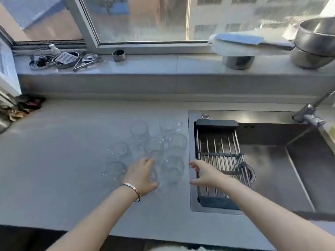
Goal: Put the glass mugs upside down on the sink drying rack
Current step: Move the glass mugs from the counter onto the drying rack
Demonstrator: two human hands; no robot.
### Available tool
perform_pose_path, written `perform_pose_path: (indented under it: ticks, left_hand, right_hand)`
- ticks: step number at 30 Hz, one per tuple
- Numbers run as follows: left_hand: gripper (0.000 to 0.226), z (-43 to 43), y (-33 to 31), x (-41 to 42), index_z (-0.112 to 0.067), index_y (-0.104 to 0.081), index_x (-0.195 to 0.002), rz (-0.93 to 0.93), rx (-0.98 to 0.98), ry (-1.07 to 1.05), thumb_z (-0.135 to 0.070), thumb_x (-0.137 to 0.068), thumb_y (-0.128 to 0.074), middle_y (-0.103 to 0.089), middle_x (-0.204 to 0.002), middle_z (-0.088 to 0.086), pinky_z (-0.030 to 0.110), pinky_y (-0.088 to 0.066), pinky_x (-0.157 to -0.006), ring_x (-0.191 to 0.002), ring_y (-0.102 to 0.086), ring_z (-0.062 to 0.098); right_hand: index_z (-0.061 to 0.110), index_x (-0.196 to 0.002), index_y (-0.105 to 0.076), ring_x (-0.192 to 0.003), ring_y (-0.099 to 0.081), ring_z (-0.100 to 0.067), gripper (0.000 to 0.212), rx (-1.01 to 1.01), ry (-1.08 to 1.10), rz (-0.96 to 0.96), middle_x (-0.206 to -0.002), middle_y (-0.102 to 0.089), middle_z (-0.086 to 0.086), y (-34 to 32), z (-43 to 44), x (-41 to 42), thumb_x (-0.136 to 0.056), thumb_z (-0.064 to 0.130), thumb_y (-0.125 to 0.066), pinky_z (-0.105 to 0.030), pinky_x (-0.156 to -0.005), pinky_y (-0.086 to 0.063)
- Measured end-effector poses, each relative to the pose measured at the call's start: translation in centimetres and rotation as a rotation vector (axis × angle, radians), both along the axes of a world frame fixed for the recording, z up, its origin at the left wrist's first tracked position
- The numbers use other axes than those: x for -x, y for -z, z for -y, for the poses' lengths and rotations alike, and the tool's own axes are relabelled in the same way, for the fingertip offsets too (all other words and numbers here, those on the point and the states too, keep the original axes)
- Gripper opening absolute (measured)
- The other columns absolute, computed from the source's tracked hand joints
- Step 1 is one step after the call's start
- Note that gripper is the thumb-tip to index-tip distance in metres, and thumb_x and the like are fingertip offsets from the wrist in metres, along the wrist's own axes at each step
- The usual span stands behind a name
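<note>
Spread and empty, both hands (pixel 143 175) hover beside the drying rack (pixel 217 154); fragile, slippery glass mugs (pixel 154 145) want body grips.

~8 glass mugs (pixel 153 146), 1 rack (pixel 218 156)

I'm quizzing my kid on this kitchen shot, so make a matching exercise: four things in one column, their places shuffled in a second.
Things:
1. mugs
2. rack
3. pots
4. left hand

Places:
A. windowsill, far right
B. across the sink
C. on a near mug
D. counter, left of the sink

Pairs: 1-D, 2-B, 3-A, 4-C
</note>
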State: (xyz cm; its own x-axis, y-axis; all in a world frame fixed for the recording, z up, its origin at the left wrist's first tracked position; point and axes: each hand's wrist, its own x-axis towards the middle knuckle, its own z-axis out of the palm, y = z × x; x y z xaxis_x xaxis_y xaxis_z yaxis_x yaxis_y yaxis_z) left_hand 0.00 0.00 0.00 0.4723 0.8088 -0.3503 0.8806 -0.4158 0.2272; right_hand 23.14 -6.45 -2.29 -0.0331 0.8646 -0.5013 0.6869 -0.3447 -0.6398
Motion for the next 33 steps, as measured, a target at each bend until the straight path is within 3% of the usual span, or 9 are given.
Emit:
perform_pose_path:
  ticks: [3, 5, 7, 9, 13, 16, 22, 27, 33]
  left_hand:
    - [0.091, -0.1, 1.9, 1.3, -0.017, -0.016, -0.143, -0.16, -0.007, 0.072, -0.048, -0.073, -0.064, -0.027, -0.147, 0.006, 0.033, -0.021, -0.113, -0.135, -0.028, 0.024]
    - [0.094, -0.4, 2.9, 1.6, -0.017, -0.011, -0.144, -0.16, 0.012, 0.077, -0.046, -0.074, -0.065, -0.028, -0.146, 0.006, 0.033, -0.027, -0.111, -0.135, -0.03, 0.024]
    - [0.093, -0.6, 3.7, 1.7, -0.018, -0.014, -0.144, -0.114, 0.023, 0.068, -0.043, -0.072, -0.068, -0.033, -0.142, 0.004, 0.032, -0.033, -0.106, -0.132, -0.034, 0.023]
    - [0.09, -0.7, 3.8, 1.9, -0.021, -0.021, -0.142, -0.053, 0.013, 0.034, -0.043, -0.069, -0.07, -0.04, -0.135, 0.002, 0.031, -0.039, -0.1, -0.126, -0.042, 0.023]
    - [0.086, -0.1, 3.7, 2.2, -0.021, -0.032, -0.139, 0.045, -0.007, -0.05, -0.043, -0.066, -0.071, -0.049, -0.124, 0.0, 0.03, -0.044, -0.091, -0.117, -0.05, 0.021]
    - [0.088, 0.9, 3.2, 1.4, -0.021, -0.034, -0.138, 0.111, 0.025, -0.111, -0.041, -0.062, -0.074, -0.049, -0.125, 0.001, 0.031, -0.041, -0.099, -0.12, -0.047, 0.022]
    - [0.095, 2.5, 0.6, -4.4, -0.02, -0.038, -0.136, 0.4, 0.06, -0.133, -0.035, -0.054, -0.083, -0.049, -0.114, 0.001, 0.027, -0.039, -0.094, -0.109, -0.049, 0.022]
    - [0.086, 1.9, -0.6, -11.3, -0.018, -0.042, -0.129, 0.552, 0.049, -0.124, -0.033, -0.055, -0.084, -0.04, -0.102, -0.007, 0.028, -0.043, -0.091, -0.102, -0.048, 0.019]
    - [0.084, 0.3, -0.2, -16.2, -0.024, -0.041, -0.126, 0.57, 0.114, -0.236, -0.036, -0.055, -0.084, -0.039, -0.1, -0.007, 0.026, -0.045, -0.088, -0.097, -0.044, 0.012]
  right_hand:
    - [0.016, -0.14, -0.024, -0.128, -0.038, -0.017, 0.094, 0.017, 0.111, -0.042, -0.142, -0.037, -0.003, 2.1, 0.2, 2.2, -0.065, 0.03, -0.08, -0.029, -0.104, -0.033]
    - [0.016, -0.139, -0.025, -0.128, -0.039, -0.017, 0.097, -0.027, 0.23, -0.111, -0.14, -0.039, -0.004, 3.3, -0.1, 3.8, -0.061, 0.027, -0.083, -0.023, -0.099, -0.032]
    - [0.018, -0.134, -0.032, -0.122, -0.043, -0.017, 0.093, -0.077, 0.353, -0.189, -0.128, -0.045, -0.002, 4.4, -0.5, 5.0, -0.058, 0.021, -0.085, -0.012, -0.087, -0.034]
    - [0.02, -0.129, -0.036, -0.113, -0.046, -0.013, 0.088, -0.12, 0.461, -0.242, -0.119, -0.048, 0.003, 5.0, -0.8, 5.8, -0.056, 0.019, -0.086, -0.013, -0.08, -0.035]
    - [0.026, -0.12, -0.041, -0.109, -0.05, -0.01, 0.077, -0.154, 0.52, -0.3, -0.116, -0.055, 0.006, 5.6, -0.2, 6.0, -0.057, 0.023, -0.084, -0.023, -0.085, -0.037]
    - [0.033, -0.112, -0.042, -0.106, -0.051, -0.009, 0.071, -0.157, 0.51, -0.298, -0.113, -0.055, 0.009, 5.0, 1.4, 4.8, -0.055, 0.025, -0.083, -0.022, -0.083, -0.038]
    - [0.027, -0.123, -0.038, -0.111, -0.043, -0.012, 0.067, -0.1, 0.7, -0.253, -0.122, -0.044, 0.004, 3.1, 6.0, -3.0, -0.068, 0.025, -0.076, -0.029, -0.089, -0.035]
    - [0.02, -0.119, -0.037, -0.1, -0.045, -0.018, 0.058, -0.107, 0.866, -0.112, -0.113, -0.046, -0.001, 1.3, 6.0, -11.1, -0.075, 0.03, -0.072, -0.03, -0.08, -0.034]
    - [0.024, -0.119, -0.044, -0.092, -0.052, -0.021, 0.066, -0.05, 0.706, 0.129, -0.11, -0.051, -0.003, 1.7, 0.6, -15.8, -0.066, 0.054, -0.07, -0.032, -0.074, -0.046]
